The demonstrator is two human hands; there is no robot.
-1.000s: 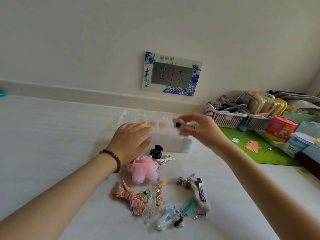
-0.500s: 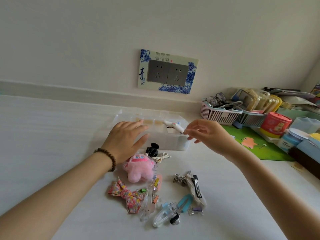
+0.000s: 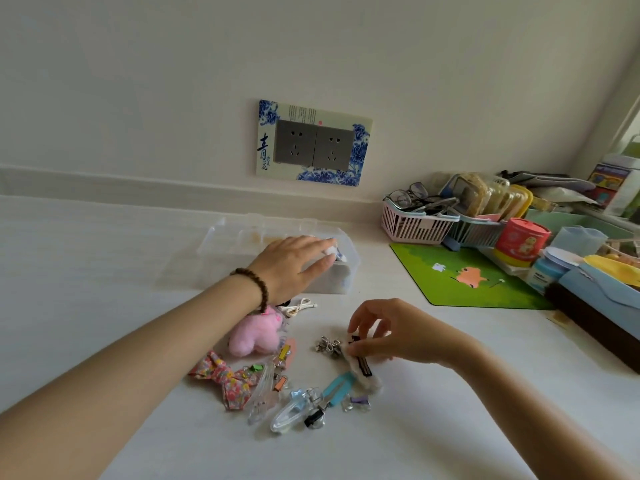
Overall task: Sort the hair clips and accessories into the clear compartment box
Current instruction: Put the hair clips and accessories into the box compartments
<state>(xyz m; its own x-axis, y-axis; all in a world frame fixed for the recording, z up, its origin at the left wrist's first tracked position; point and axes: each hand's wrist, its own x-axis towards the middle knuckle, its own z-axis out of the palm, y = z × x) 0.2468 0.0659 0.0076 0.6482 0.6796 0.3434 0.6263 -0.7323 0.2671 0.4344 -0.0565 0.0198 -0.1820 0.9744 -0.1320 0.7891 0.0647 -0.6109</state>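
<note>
The clear compartment box [image 3: 221,247] stands on the white table near the wall. My left hand [image 3: 294,265] lies flat on the box's right end, fingers spread; a white clip [image 3: 334,252] shows in the compartment by the fingertips. My right hand [image 3: 388,330] pinches the top of a fuzzy white hair clip with a black metal bar [image 3: 363,370] that rests on the table. Around it lie a pink plush clip [image 3: 254,336], a floral bow [image 3: 225,377], clear clips [image 3: 263,389], a blue clip [image 3: 337,389], small metal clips [image 3: 327,344] and a white cord [image 3: 298,306].
A green mat [image 3: 460,275] lies at the right. Behind it are a pink basket [image 3: 415,226] with glasses, a red tub [image 3: 521,242], jars and boxes along the right edge. A double socket [image 3: 313,143] is on the wall.
My right hand let go of the white clip at the box and came down to the pile, taking hold of the fuzzy white clip. My left hand slid right along the box.
</note>
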